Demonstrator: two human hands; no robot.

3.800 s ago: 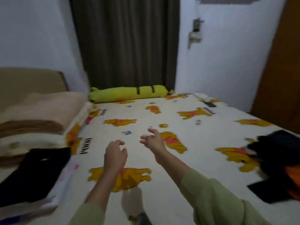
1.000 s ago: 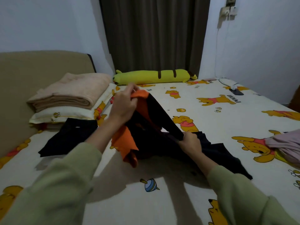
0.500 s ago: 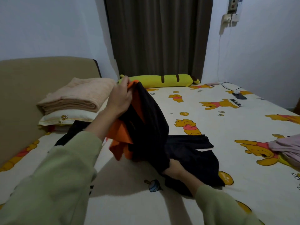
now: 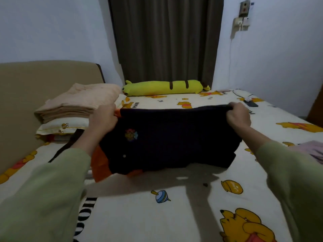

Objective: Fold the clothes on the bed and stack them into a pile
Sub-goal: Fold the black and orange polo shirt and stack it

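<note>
The left hand [image 4: 103,119] and the right hand [image 4: 238,116] each gripped an upper corner of a dark, soft garment [image 4: 171,138] with orange panels, fingers curled tight. It hung stretched wide just above the cartoon-printed bed sheet [image 4: 192,198], its lower folds slumped on the sheet.

I see the dark navy garment [image 4: 174,137], orange at its left edge with a small multicoloured emblem on the front, stretched wide and raised above the cartoon-print bed [image 4: 192,206], its lower part touching the sheet.
</note>
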